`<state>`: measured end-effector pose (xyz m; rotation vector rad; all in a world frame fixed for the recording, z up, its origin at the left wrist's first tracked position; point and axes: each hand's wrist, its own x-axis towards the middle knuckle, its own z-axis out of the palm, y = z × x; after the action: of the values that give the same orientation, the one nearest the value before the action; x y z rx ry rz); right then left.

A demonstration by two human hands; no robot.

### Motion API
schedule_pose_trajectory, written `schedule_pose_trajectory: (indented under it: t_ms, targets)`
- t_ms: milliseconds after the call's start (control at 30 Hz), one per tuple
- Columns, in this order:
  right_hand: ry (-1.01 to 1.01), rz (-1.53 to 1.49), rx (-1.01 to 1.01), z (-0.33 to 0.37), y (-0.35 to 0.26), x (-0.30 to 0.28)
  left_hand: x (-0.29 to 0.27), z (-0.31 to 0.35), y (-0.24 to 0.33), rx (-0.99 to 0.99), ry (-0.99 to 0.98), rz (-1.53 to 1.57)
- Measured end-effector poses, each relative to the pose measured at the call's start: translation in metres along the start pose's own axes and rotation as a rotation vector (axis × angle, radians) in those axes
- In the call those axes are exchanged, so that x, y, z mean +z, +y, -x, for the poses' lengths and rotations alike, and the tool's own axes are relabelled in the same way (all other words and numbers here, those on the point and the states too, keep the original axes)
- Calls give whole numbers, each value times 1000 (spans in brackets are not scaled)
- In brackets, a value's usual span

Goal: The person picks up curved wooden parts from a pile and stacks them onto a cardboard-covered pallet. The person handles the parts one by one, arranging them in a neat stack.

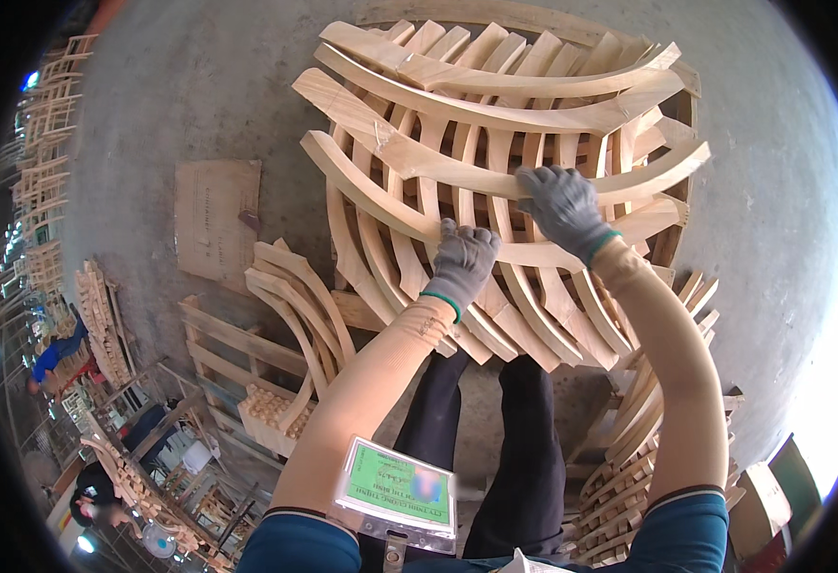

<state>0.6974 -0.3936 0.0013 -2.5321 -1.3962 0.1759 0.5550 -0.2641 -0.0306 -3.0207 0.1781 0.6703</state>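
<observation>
Pale curved wooden pieces, shaped like chair legs, lie crosswise in layers on a large stack (pixel 533 315). My left hand (pixel 465 260), in a grey glove with a green cuff, closes over the nearest crosswise curved piece (pixel 371 196). Farther back and to the right, my right hand (pixel 567 210), gloved alike, grips another curved wooden piece (pixel 438 162) from above, near its middle. The undersides of both pieces at my fingers are hidden. Two more curved pieces (pixel 533 116) lie crosswise beyond my right hand.
A flattened cardboard sheet (pixel 213 215) lies on the concrete floor at left. Nearer stands a wooden pallet (pixel 237 334) bearing several curved pieces. Another stack of wood (pixel 619 477) is by my right leg. A badge (pixel 400 487) hangs before me. Other people work far left.
</observation>
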Motion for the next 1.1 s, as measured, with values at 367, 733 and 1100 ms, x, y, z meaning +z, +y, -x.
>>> schedule_pose_trajectory:
  t_ms: [367, 733, 1100]
  targets:
    - [411, 27, 411, -27, -5, 11, -9, -27, -25, 12, -8, 38]
    - [673, -33, 1075, 287, 71, -27, -16, -71, -34, 48, 143, 88]
    - [-298, -233, 1801, 589, 134, 131, -29, -20, 20, 41, 350, -130]
